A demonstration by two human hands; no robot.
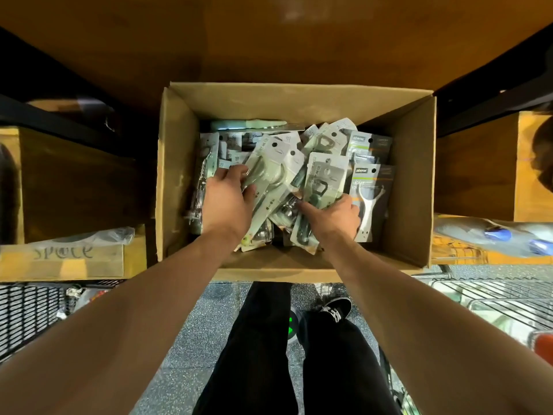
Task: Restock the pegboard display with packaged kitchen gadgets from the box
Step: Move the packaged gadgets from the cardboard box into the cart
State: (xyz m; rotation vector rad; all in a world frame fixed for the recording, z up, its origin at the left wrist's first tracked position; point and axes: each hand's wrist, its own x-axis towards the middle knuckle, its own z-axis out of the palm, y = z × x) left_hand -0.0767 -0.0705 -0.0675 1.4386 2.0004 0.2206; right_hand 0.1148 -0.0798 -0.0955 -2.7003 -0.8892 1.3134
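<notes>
Head view: both hands in a box (299,98) of packs (369,151)
Fingers of the left hand (227,202) curl over a pale pack (269,172); the right hand (335,218) grips an opener pack (324,178) by its lower end, thumb out. The box sits on a wooden shelf (269,40)

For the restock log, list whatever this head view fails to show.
Pegboard display: outside the head view entirely.
Lower packets in the cardboard box: buried under the top layer, the left hand and the right hand.
Small print on the peeler packet: too small and blurred.
Plastic-wrapped bundle at the right edge: blurred, cut off by the frame.
</notes>
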